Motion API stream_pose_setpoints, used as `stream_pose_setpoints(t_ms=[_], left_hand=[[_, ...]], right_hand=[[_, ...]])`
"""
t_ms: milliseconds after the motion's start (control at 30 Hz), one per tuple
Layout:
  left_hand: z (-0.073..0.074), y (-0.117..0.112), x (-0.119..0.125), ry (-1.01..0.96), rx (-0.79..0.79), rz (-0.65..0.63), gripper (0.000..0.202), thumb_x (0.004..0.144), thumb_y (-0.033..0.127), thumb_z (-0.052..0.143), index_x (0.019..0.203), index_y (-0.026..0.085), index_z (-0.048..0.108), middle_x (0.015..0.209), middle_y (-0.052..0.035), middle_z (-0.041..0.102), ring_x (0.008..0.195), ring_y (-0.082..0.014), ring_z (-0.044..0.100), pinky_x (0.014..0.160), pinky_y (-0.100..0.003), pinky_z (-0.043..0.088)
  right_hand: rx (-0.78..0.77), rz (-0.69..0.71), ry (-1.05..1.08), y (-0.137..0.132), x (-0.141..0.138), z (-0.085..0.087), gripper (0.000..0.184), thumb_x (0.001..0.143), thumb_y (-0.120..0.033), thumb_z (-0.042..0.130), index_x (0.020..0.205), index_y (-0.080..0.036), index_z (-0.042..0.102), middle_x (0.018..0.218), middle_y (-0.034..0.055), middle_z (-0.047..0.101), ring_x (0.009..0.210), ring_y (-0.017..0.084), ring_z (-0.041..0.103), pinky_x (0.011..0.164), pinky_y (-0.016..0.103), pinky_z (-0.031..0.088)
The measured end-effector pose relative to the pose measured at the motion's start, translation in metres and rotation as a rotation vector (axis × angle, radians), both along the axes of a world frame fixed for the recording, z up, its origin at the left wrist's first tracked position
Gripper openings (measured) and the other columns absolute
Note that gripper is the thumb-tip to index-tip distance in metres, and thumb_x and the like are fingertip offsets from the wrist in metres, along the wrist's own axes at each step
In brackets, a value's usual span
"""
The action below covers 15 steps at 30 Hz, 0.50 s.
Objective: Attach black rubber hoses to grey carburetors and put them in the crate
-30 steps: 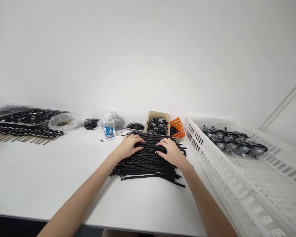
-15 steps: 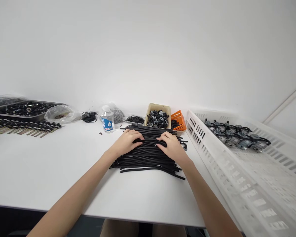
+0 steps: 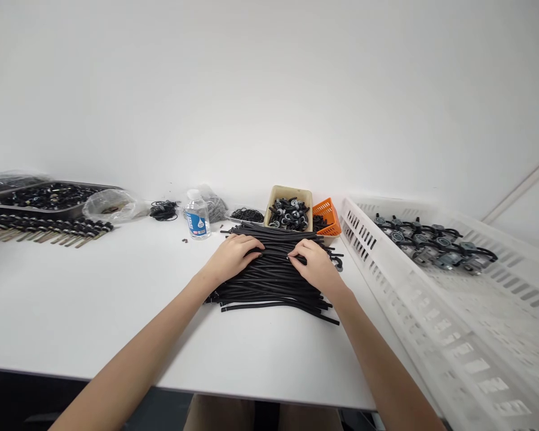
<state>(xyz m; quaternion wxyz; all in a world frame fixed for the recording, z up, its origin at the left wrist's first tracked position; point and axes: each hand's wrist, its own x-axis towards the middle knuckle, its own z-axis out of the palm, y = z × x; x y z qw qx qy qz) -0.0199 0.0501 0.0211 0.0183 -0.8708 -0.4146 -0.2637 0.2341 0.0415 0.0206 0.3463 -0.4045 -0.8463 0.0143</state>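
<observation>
A heap of thin black rubber tubes [image 3: 273, 281] lies crosswise on the white table in front of me. My left hand [image 3: 238, 256] curls over the left half of the upper tubes, thumb and fingers closing on some of them. On the right half, my right hand [image 3: 313, 262] pinches tubes between thumb and fingertips. How many tubes each hand holds is hidden under the fingers. Just behind the heap stands a beige bin [image 3: 273, 194] of black hoses with grey round fittings. Beside it is an orange basket [image 3: 327, 211] with small black parts.
A large white crate [image 3: 386, 293] with clear-and-grey hosed parts [image 3: 444, 245] fills the right side. Left of the heap stand a water bottle [image 3: 197, 215], a coil of black cord [image 3: 163, 210] and a plastic bag [image 3: 112, 205]. A metal tray [image 3: 67, 211] of black parts sits far left.
My right thumb and fingertips have drawn closer together on the tubes. Both hands stay at nearly the same place, and the view has shifted slightly.
</observation>
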Motion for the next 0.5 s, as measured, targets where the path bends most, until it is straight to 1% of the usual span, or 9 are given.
stream_pose_setpoints(t_ms=[100,167,367,500], left_hand=[[-0.0011,-0.0005,0.0020,-0.017,0.020,0.062,0.021,0.097,0.034,0.051,0.108,0.024,0.065,0.113,-0.0031,0.072,0.105,-0.0224,0.065,0.096,-0.041,0.044],[-0.0011,-0.0005,0.0024,-0.031,0.005,0.077,0.021,0.097,0.035,0.052,0.108,0.024,0.065,0.112,-0.0037,0.072,0.105,-0.0229,0.064,0.096,-0.041,0.045],[0.0012,0.0005,0.0025,-0.067,-0.096,0.041,0.023,0.093,0.026,0.056,0.114,0.022,0.065,0.112,-0.0055,0.069,0.102,-0.0219,0.064,0.092,-0.039,0.049],[-0.0003,0.0022,0.0028,-0.052,-0.122,0.039,0.026,0.093,0.025,0.056,0.117,0.023,0.065,0.114,-0.0064,0.067,0.109,-0.0246,0.060,0.097,-0.043,0.045]], right_hand=[[-0.005,-0.039,0.059,0.0012,-0.0012,-0.0020,0.013,0.088,-0.014,0.057,0.080,-0.021,0.064,0.089,0.0041,0.063,0.089,0.021,0.060,0.085,0.037,0.048],[-0.011,-0.051,0.088,0.0020,-0.0014,-0.0029,0.011,0.087,-0.014,0.059,0.079,-0.022,0.063,0.090,0.0040,0.063,0.091,0.021,0.058,0.087,0.037,0.047],[-0.066,-0.026,0.062,0.0042,-0.0001,-0.0035,0.014,0.087,-0.012,0.057,0.077,-0.022,0.059,0.088,0.0031,0.066,0.090,0.022,0.056,0.086,0.037,0.046],[-0.077,-0.041,0.061,0.0030,-0.0008,-0.0028,0.010,0.087,-0.016,0.060,0.079,-0.022,0.060,0.090,0.0026,0.067,0.093,0.021,0.057,0.088,0.037,0.045]])
